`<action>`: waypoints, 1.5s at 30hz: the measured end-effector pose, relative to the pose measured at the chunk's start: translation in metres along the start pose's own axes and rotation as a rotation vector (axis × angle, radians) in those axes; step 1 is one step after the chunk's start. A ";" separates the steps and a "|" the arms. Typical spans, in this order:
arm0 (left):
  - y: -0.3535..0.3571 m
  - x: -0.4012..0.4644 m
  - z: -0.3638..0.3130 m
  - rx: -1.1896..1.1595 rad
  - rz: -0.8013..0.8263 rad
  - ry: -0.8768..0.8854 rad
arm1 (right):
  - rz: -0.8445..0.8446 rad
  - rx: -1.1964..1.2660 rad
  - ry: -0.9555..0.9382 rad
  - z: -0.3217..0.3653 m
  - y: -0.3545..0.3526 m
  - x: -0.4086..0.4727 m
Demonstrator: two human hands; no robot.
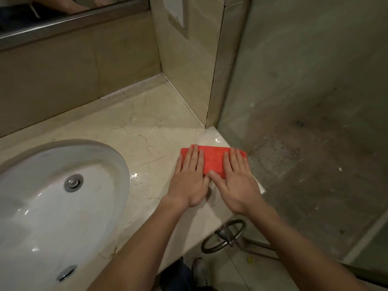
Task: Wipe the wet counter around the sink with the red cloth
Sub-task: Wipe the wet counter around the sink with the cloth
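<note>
Both hands flat on the red cloth (214, 159), right of frame centre. Left hand (190, 177) palm down, fingers straight & spread a little, fingertips over the cloth's left part, heel of palm on the bench (134, 131). Right hand (238, 179) same pose, fingers straight & pressing the cloth's right part; its thumb points inward and meets the left thumb at the cloth's near edge. Neither hand curls round the cloth, just pressing. Both forearms run up from lower centre/lower right of frame, wrists near level w/ bench.

Cloth is folded into a rectangle, lying flat near the bench's right end, just beside that edge and the glass panel (304, 101). Wet sheen on the marble beyond the cloth and between cloth & sink (63, 196). Sink fills lower left, drain (73, 182) in its bowl. Mirror (63, 11) at upper left. Metal ring (223, 236) hangs below the bench edge, lower centre-right.
</note>
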State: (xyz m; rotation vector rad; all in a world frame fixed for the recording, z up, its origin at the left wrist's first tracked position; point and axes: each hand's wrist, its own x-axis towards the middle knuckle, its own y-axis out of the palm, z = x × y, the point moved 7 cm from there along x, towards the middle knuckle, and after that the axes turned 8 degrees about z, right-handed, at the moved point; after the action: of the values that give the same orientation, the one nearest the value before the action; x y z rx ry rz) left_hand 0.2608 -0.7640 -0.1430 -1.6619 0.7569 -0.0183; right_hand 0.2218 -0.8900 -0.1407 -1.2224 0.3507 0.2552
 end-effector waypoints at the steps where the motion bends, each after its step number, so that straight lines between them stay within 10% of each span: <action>1: 0.002 -0.004 -0.001 -0.008 0.003 0.004 | 0.005 0.009 -0.012 0.001 -0.001 -0.005; 9: 0.045 -0.089 -0.016 -0.058 -0.072 0.017 | 0.184 0.063 -0.037 0.013 0.023 -0.096; 22: -0.028 0.032 0.057 -0.082 0.031 -0.111 | 0.044 0.006 -0.117 0.044 -0.026 0.062; 45: 0.023 -0.074 0.005 0.118 -0.020 0.112 | 0.130 0.143 -0.219 0.001 0.012 -0.078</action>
State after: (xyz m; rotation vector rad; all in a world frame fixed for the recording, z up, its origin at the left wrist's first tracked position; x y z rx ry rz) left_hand 0.1941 -0.7248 -0.1360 -1.5663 0.8082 -0.1684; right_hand 0.1455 -0.8853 -0.1197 -1.0211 0.2542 0.4645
